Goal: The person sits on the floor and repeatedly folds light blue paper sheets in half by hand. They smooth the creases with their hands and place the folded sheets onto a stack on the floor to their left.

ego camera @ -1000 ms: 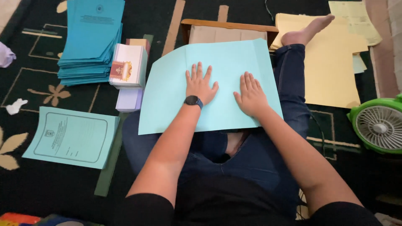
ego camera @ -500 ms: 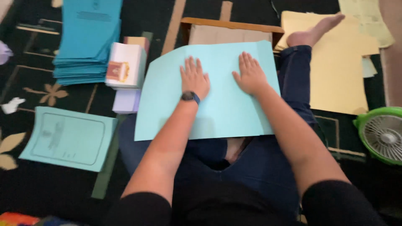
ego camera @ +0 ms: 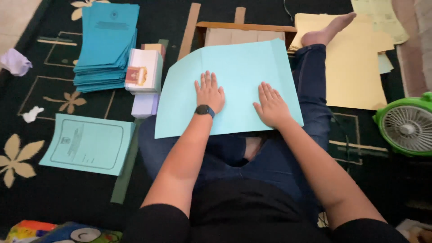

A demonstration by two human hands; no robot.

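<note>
The light blue sheet (ego camera: 234, 85) lies across the person's lap over the blue-jeaned legs, its far edge at 12 o'clock against a low wooden frame (ego camera: 245, 27). It looks like thin card or heavy paper — light, a little springy, smooth enough to slide on the denim, and easily creased or dog-eared. I judge the safest hold to be at the side edges or corners, pinched lightly, rather than at the unsupported near edge, which overhangs the knees at 6 o'clock.

The left hand (ego camera: 209, 92) rests flat, palm down, fingers together and pointing to 12 o'clock, a dark watch (ego camera: 204, 110) on the wrist. The right hand (ego camera: 271, 105) lies just beside it at 3 o'clock, also flat, fingers slightly fanned toward 11 o'clock. Both hands are open and spread apart — pressing, gripping nothing. The forearms run in from 6 o'clock, elbows wide.
</note>
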